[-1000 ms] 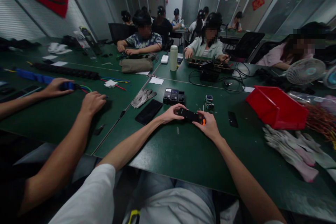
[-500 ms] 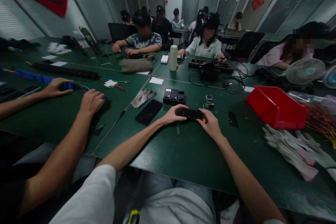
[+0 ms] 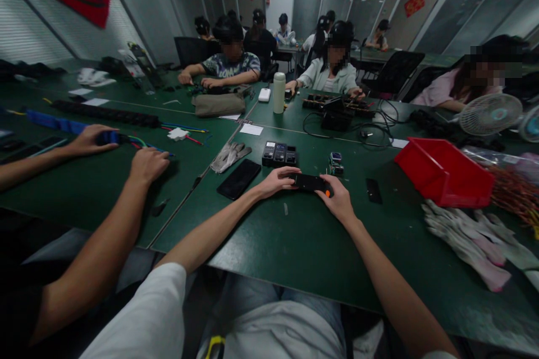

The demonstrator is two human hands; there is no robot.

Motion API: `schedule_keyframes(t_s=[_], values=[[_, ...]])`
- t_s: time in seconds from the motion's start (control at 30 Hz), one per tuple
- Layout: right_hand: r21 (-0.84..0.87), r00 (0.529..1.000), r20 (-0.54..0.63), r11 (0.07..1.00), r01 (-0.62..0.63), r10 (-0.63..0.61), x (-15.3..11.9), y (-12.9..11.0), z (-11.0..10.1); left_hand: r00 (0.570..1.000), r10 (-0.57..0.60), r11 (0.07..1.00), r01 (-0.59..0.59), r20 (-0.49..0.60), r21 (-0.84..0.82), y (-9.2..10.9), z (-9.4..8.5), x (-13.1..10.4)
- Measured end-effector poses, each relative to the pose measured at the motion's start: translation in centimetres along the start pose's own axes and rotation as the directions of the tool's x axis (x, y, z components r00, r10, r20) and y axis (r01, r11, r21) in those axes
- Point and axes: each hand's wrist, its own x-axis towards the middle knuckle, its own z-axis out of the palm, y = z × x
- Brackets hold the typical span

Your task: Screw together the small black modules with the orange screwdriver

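Seemingly mid-handling: one black device (image 3: 310, 183), ends gripped by our left hand (image 3: 275, 181), right hand (image 3: 338, 199); counter (image 3: 269, 247) beneath.

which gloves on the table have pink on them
The right-hand pair of gloves, just in front of the red bin; the grey gloves beside the black phone show no pink.

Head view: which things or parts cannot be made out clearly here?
- Head view: both ends of the black device, covered by left hand and right hand.
- Head view: rest of the wire bundle, cut off by the right edge.
- Head view: details of the small parts, too small.
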Motion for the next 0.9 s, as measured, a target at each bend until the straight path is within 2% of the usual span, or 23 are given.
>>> schedule_keyframes(t_s=[0.27,0.4,0.67,0.8,0.9], values=[[0.008,1.000,-0.006,1.000,-0.003,0.003,-0.02,-0.09,0.08,1.000,0.024,0.998,-0.023,-0.011,0.055,-0.25,0.00,0.00],[0.018,1.000,-0.012,1.000,0.012,-0.012,-0.03,-0.08,0.15,0.999,0.014,0.989,-0.009,-0.033,0.148,-0.09,0.34,-0.12],[0.028,0.999,-0.027,0.999,0.044,-0.043,-0.05,0.40,0.45,0.984,0.162,0.916,-0.122,-0.075,0.381,-0.34,0.58,0.08],[0.029,0.998,-0.010,0.998,0.060,-0.060,0.06,0.30,0.63,0.970,0.234,0.883,-0.184,-0.063,0.432,-0.53,0.42,0.05],[0.015,0.999,-0.029,1.000,0.019,-0.018,0.08,0.18,0.66,0.963,0.267,0.869,-0.225,-0.035,0.441,-0.45,0.73,-0.16]])
